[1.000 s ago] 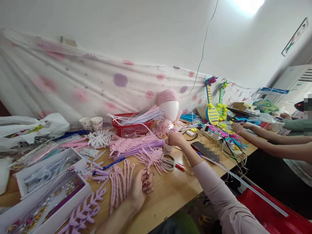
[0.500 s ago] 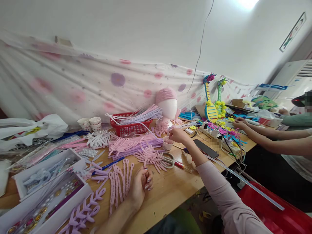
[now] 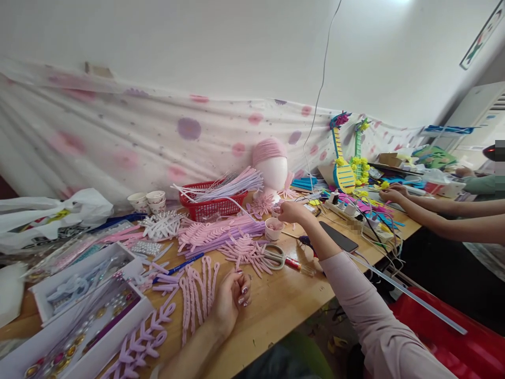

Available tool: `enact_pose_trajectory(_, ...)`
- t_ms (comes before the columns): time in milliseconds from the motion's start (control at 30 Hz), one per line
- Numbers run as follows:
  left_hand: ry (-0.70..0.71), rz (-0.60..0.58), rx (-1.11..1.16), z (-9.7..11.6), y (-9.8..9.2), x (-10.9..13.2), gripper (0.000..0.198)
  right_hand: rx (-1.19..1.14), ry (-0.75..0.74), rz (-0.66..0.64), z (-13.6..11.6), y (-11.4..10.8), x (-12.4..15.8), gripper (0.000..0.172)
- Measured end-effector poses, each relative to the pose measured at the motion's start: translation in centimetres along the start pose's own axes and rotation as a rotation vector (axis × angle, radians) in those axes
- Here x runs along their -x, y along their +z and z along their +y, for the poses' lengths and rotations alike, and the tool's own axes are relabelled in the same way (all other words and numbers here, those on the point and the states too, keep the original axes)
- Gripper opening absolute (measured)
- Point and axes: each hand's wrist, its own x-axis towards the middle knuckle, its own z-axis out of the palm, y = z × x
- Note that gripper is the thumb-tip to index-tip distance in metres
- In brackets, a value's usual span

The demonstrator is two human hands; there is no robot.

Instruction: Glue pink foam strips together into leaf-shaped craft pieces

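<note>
Left hand [image 3: 231,296]: curled loosely on the counter [image 3: 276,310]; we cannot tell whether it grips anything.
Right hand [image 3: 296,212]: reaching between one and two o'clock from our left, at the paper cups [image 3: 272,235]; fingertips unclear, so we cannot tell its grasp.
Paper cups: one o'clock, pink material in the nearer, probably to stop scattering.
Looped pink strips [image 3: 196,296]: nine o'clock, side by side, likely against tangling.
Scissors [image 3: 281,258]: two o'clock, seemingly kept handy for us.

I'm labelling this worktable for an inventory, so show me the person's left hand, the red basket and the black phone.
Left hand [image 3: 231,296]: head view, middle of the hand.
Red basket [image 3: 213,210]: head view, front wall.
Black phone [image 3: 337,237]: head view, dark face.
</note>
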Motion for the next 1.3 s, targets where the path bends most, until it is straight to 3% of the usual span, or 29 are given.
enact_pose_trajectory(233,0.003,0.013,-0.007,-0.1,0.1,0.0,0.027,-0.064,-0.008,0.063,-0.1,-0.6,0.1,0.030)
enact_pose_trajectory(333,0.039,0.078,-0.040,-0.1,0.3,0.2,0.027,-0.159,-0.097,0.137,-0.2,-0.6,1.5,0.016)
enact_pose_trajectory(400,0.097,0.126,-0.090,-0.1,0.4,0.3,0.029,-0.254,-0.204,0.187,-0.7,0.3,3.2,0.015)
enact_pose_trajectory(533,0.200,0.161,-0.134,0.0,0.6,0.4,0.034,-0.492,-0.347,0.271,-2.8,5.0,7.5,0.021)
enact_pose_trajectory(600,0.221,0.170,-0.141,0.1,0.6,0.5,0.035,-0.916,-0.384,0.302,-4.0,8.2,9.4,0.020)
enact_pose_trajectory(700,0.241,0.192,-0.184,0.2,0.6,0.4,0.035,-1.236,-0.307,0.331,-5.6,12.0,11.3,0.022)
enact_pose_trajectory(800,0.266,0.207,-0.271,0.2,0.6,0.3,0.037,-1.350,-0.216,0.356,-6.4,13.8,12.3,0.027)
enact_pose_trajectory(1300,0.230,0.110,-0.388,0.5,0.8,0.7,0.042,-1.413,-0.246,0.213,-5.6,14.2,12.7,0.035)
